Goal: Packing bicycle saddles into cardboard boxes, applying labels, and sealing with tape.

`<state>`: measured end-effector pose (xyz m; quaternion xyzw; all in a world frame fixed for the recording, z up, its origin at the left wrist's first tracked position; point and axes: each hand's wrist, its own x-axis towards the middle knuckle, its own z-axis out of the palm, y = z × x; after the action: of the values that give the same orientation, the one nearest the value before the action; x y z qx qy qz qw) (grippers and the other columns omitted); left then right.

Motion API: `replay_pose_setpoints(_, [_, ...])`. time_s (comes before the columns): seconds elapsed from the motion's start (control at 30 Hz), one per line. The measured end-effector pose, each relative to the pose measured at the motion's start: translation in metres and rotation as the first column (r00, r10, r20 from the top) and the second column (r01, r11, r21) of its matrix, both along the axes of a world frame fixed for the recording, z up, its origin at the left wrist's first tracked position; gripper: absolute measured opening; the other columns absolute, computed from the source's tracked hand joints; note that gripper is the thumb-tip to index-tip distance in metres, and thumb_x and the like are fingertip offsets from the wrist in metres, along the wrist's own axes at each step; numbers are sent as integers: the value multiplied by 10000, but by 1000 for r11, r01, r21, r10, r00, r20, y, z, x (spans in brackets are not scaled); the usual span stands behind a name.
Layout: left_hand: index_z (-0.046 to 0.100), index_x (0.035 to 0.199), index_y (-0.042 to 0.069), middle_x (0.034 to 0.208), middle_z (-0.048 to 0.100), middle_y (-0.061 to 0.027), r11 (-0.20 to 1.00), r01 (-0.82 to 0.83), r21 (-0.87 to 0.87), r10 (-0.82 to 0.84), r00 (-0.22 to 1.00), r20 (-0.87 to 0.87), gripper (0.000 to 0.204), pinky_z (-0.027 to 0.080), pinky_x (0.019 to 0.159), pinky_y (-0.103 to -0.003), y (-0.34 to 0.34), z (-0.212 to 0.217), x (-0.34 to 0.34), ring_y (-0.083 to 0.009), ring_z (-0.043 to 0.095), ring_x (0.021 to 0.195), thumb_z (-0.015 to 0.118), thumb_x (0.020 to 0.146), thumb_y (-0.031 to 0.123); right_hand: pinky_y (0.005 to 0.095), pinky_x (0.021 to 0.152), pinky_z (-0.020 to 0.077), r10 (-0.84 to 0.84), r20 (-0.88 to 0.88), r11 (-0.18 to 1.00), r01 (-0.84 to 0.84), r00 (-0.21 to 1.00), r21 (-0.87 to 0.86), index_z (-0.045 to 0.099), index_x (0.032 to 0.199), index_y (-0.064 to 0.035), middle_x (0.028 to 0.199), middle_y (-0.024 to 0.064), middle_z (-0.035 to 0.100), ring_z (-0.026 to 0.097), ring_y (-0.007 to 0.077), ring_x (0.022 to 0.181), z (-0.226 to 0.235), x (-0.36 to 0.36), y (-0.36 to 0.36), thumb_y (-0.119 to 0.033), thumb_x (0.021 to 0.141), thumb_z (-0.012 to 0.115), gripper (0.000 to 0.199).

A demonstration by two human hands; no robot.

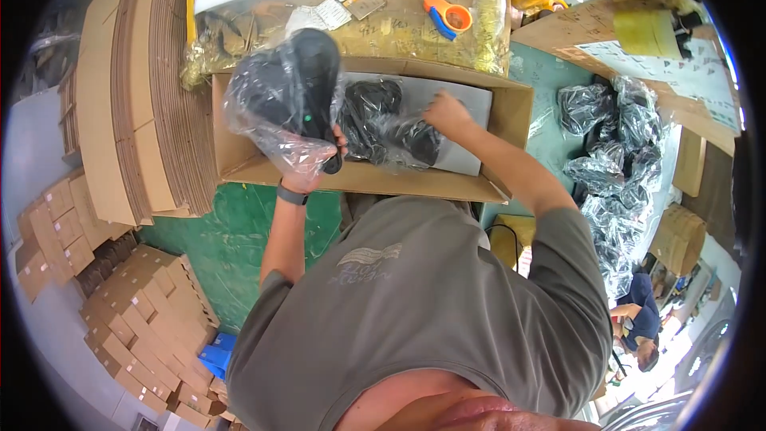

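Left hand grips a bagged black saddle, which I see standing upright, nose down. Right hand presses bagged saddles inside the cardboard box.

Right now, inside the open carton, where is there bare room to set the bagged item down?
The left end of the carton is bare, under the bagged black item the left hand holds. Grey liner shows free at the right end. The middle is crowded with bagged items under the right hand.
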<state>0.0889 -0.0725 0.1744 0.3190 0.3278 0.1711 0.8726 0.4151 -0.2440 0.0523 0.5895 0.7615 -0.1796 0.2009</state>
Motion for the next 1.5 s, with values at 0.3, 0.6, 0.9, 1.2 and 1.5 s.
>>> replay_pose_setpoints(0.3, [545,1374,-3,1028,708,-153,881,425,-208,-403,904,141,785,614,707,-381,0,-9,7,-261,718,841,900,679,76,480,1066,512,-264,-556,389,441,-788,-809,311,1663,-170,1566,157,516,511,336,1438,157,-9,77,-401,1028,588,730])
replay_pose_setpoints(0.6, [395,1574,10,1445,626,-182,896,419,-151,-378,895,238,648,577,1022,-456,-43,-55,60,-321,700,1193,657,1017,213,268,714,580,-445,-679,-6,760,-584,-649,746,1074,24,949,81,765,725,132,804,152,12,48,-213,1048,668,251])
replay_pose_setpoints(0.9, [333,1466,46,1193,700,-129,992,8,-123,-3,999,45,817,627,728,-320,-80,-19,115,-199,730,1025,848,836,-20,333,909,621,-169,-955,-101,968,-244,-229,603,1422,67,1324,157,668,711,191,1080,149,-82,33,-179,1125,522,395])
replay_pose_setpoints(1.2, [80,1682,-1,1571,436,-224,794,111,598,69,960,-270,1394,360,1209,-381,-113,-27,119,-310,467,1430,989,649,224,401,1064,520,-385,-884,627,778,264,-41,686,1315,8,1419,207,659,664,355,1288,180,-86,-109,-3,993,643,326])
replay_pose_setpoints(1.5, [545,1488,53,1533,459,-316,403,387,829,-193,922,-336,575,234,1254,-581,-195,-12,169,-482,359,1489,664,1001,336,458,1166,428,-123,-430,191,404,-895,-895,409,1562,-86,1553,125,485,481,262,1426,147,-51,-126,-335,1096,579,556])
